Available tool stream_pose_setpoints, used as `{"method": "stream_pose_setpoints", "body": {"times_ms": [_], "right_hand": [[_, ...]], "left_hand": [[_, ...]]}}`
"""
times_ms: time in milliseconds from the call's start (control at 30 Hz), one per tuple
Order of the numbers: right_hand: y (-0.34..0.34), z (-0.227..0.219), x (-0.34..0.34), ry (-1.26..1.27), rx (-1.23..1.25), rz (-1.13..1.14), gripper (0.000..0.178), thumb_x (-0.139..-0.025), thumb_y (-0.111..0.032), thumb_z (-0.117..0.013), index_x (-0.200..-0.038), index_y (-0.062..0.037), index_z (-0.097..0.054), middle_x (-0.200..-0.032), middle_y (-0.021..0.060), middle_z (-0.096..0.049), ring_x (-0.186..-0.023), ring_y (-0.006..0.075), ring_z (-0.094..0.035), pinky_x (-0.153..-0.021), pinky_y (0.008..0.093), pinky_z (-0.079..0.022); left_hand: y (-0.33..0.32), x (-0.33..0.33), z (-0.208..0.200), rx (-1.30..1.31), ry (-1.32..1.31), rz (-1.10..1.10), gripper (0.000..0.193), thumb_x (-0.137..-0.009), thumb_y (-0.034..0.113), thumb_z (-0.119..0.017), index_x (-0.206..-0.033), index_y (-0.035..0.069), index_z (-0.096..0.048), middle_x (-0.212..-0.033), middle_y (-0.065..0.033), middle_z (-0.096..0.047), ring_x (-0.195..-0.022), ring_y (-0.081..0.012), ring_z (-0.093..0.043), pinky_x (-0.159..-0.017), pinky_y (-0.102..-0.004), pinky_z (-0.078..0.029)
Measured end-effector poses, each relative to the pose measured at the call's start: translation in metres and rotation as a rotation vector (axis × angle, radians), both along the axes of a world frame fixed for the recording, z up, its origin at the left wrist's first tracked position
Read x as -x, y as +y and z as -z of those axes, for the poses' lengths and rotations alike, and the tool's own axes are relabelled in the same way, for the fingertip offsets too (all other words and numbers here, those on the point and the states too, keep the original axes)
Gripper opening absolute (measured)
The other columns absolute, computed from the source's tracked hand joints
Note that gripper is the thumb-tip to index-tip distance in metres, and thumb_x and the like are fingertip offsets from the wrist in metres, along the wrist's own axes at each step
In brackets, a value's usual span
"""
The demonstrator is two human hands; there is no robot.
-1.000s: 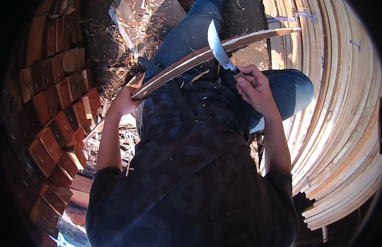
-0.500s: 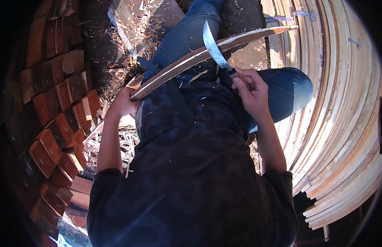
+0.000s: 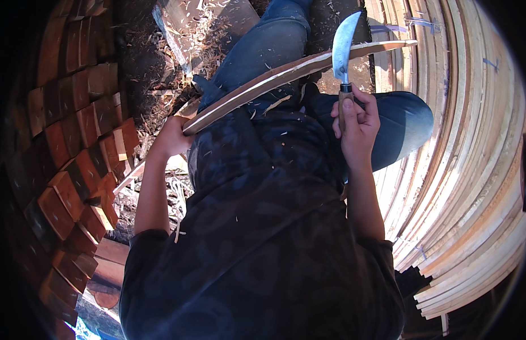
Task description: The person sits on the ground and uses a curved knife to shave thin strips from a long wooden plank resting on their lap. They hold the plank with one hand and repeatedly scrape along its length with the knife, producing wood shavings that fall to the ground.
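Observation:
A long, narrow wooden strip (image 3: 263, 85) with a pale cut edge slants across my lap, its far end toward the upper right. My left hand (image 3: 174, 136) is closed around its near end. In my right hand (image 3: 358, 118) is a knife (image 3: 343, 48) with a broad curved blade and a wooden handle, held upright with the blade pointing away from me. The blade overlaps the strip in the picture; whether they touch I cannot tell. The fingers of my right hand wrap the handle, thumb along it.
Stacked reddish-brown wood blocks (image 3: 75, 158) rise at my left. On the right lies a big stack of long pale boards (image 3: 444, 170), close to my bent knee (image 3: 404, 130). Shavings (image 3: 203, 42) litter the ground and a flat board ahead.
My right hand has moved right and turned the knife more upright, its blade shifting right along the strip. The left hand keeps its grip, and the strip has barely moved.

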State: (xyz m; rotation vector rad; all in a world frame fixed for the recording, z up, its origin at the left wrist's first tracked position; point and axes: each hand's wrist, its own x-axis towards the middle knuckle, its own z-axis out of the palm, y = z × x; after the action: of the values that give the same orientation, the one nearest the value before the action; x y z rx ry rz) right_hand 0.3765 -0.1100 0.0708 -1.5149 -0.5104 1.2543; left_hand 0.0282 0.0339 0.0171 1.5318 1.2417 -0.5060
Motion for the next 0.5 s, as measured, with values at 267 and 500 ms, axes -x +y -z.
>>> {"method": "stream_pose_setpoints", "body": {"times_ms": [267, 500], "right_hand": [[0.001, -0.003, -0.003, 0.004, 0.13, -0.238, 0.031, -0.094, -0.009, -0.059, -0.124, -0.0035, -0.053, -0.076, 0.0036, -0.062, -0.062, 0.0062, -0.051, -0.053, 0.0195, -0.04], [-0.004, 0.007, -0.001, 0.745, 0.034, 0.105, 0.031, -0.098, -0.016, -0.055, -0.126, -0.0062, -0.049, -0.075, 0.008, -0.057, -0.054, 0.0067, -0.046, -0.041, 0.0194, -0.035]], "left_hand": [[-0.005, 0.001, -0.003, -0.1, 0.012, 0.014, 0.023, -0.066, 0.01, -0.065, -0.084, -0.004, -0.068, -0.067, -0.02, -0.065, -0.062, -0.0223, -0.064, -0.061, -0.0374, -0.048], [-0.001, 0.004, 0.003, 0.006, 0.031, 0.036, 0.025, -0.067, 0.009, -0.065, -0.088, -0.003, -0.069, -0.071, -0.0202, -0.067, -0.065, -0.0231, -0.065, -0.064, -0.0362, -0.049]]}}
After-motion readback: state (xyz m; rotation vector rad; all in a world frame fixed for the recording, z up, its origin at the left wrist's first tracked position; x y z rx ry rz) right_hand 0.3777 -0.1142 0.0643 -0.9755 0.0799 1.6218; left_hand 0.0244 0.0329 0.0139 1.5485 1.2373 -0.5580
